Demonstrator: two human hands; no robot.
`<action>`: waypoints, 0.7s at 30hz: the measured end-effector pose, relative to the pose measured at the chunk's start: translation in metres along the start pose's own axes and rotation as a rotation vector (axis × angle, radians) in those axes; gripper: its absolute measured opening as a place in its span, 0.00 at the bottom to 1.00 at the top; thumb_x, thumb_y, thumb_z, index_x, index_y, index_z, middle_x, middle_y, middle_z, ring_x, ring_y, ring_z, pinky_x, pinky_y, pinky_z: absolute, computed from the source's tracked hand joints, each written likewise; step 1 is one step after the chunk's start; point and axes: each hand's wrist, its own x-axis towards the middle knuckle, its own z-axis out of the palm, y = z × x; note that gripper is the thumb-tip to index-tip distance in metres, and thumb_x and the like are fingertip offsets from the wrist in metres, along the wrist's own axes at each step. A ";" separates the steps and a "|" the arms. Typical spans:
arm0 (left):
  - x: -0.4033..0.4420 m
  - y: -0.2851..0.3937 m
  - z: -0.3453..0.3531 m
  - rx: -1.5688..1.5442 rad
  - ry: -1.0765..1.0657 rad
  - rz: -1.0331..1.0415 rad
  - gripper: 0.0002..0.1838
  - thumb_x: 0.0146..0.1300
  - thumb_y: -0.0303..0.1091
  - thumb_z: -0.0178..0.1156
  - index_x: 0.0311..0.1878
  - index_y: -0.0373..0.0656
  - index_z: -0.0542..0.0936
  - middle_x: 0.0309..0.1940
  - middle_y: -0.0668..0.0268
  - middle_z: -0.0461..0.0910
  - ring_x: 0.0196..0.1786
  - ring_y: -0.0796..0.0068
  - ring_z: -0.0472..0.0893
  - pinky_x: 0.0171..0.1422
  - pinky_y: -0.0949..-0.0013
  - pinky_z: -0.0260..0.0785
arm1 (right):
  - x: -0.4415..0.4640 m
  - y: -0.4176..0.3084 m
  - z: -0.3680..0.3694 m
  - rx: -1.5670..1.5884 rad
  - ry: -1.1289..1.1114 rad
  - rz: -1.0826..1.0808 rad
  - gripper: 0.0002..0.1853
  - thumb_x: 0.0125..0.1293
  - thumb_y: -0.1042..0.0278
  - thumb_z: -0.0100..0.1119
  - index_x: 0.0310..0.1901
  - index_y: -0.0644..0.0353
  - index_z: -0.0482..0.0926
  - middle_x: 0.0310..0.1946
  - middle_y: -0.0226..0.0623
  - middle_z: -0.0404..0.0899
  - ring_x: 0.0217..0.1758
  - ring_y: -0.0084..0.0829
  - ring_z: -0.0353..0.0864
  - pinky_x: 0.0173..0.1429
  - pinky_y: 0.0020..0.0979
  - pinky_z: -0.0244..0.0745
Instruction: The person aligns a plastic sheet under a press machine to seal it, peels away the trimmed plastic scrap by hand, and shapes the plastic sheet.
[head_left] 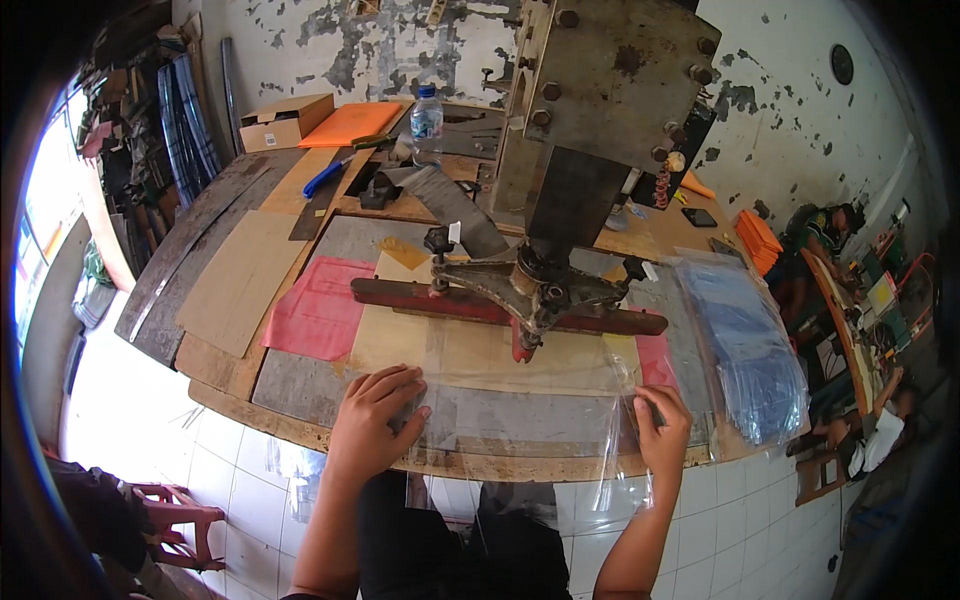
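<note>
A sheet [520, 425] lies between the left grip [376, 422] and right grip [663, 424]. The machine [575, 195] is past both, the plastic pile [745, 340] right of both.

1. two bare hands of the wearer: one left hand [378, 425], one right hand [662, 422].
2. clear plastic film [618, 440] between them, its layers too see-through to count.
3. one press [620, 80], with one red bar [590, 323] and two black knobs, one at the left [437, 240], one at the right [634, 268].
4. one bottle [427, 125].
5. one cardboard box [287, 122].
6. one phone [698, 217].
7. one pile of bluish plastic sheets [745, 340], too many to count.
8. one wall clock [842, 64].
9. one red stool [180, 520].
10. two other people, one farther [822, 235], one nearer [884, 435].
</note>
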 end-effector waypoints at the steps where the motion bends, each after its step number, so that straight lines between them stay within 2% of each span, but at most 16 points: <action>1: 0.000 0.000 0.000 -0.002 0.001 0.000 0.16 0.60 0.32 0.73 0.52 0.40 0.89 0.59 0.62 0.87 0.67 0.59 0.81 0.73 0.53 0.70 | 0.000 0.000 0.000 -0.002 0.000 0.004 0.09 0.68 0.71 0.68 0.47 0.65 0.88 0.44 0.44 0.87 0.47 0.42 0.87 0.55 0.37 0.80; 21: 0.000 0.001 0.000 -0.003 0.003 -0.004 0.16 0.59 0.32 0.73 0.51 0.40 0.89 0.59 0.61 0.87 0.67 0.59 0.81 0.73 0.53 0.70 | -0.002 0.003 0.002 -0.044 0.024 -0.036 0.09 0.67 0.72 0.69 0.46 0.64 0.88 0.42 0.42 0.87 0.45 0.43 0.86 0.53 0.38 0.79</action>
